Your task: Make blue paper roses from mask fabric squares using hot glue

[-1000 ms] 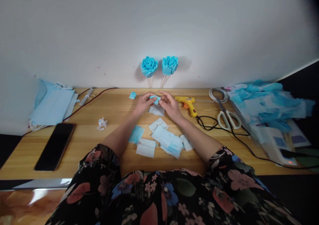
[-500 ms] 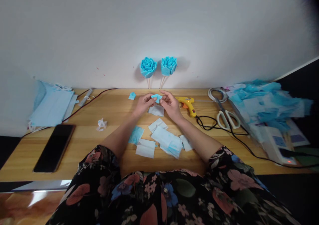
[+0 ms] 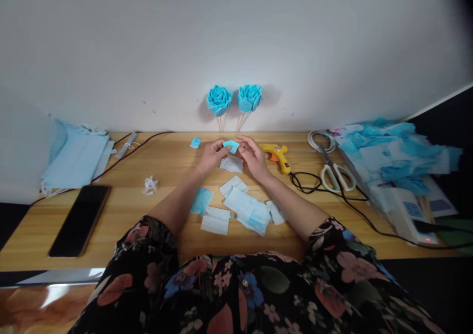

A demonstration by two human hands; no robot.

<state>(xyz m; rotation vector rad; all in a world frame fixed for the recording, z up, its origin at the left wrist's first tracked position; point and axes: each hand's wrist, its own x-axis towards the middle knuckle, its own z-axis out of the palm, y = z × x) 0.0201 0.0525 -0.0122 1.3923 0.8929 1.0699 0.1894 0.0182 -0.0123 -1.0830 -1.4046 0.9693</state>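
Note:
Above the middle of the table, my left hand (image 3: 215, 153) pinches a small folded piece of blue mask fabric (image 3: 231, 146) between thumb and fingers. At the fabric's right edge is my right hand (image 3: 253, 157), thumb and fingertips closed on its corner and the index finger stretched along the top. A pale fabric square (image 3: 232, 164) lies just below the hands. Nearer to me are several cut pieces, among them a large pale sheet (image 3: 247, 208), a white square (image 3: 215, 220) and a blue piece (image 3: 201, 201). A small folded blue petal (image 3: 195, 142) sits left of my hands.
Two blue fabric roses (image 3: 219, 100) on sticks lean against the wall. On the right are a yellow glue gun (image 3: 276, 152), scissors (image 3: 337, 177), a wire coil (image 3: 321, 141), a blue scrap pile (image 3: 397, 151) and a power strip (image 3: 406, 216). Face masks (image 3: 77, 156) and a phone (image 3: 80, 220) lie left.
The fabric piece has tilted slightly between my fingers, and my right thumb has slid back toward its right edge. The things on the table have stayed in place.

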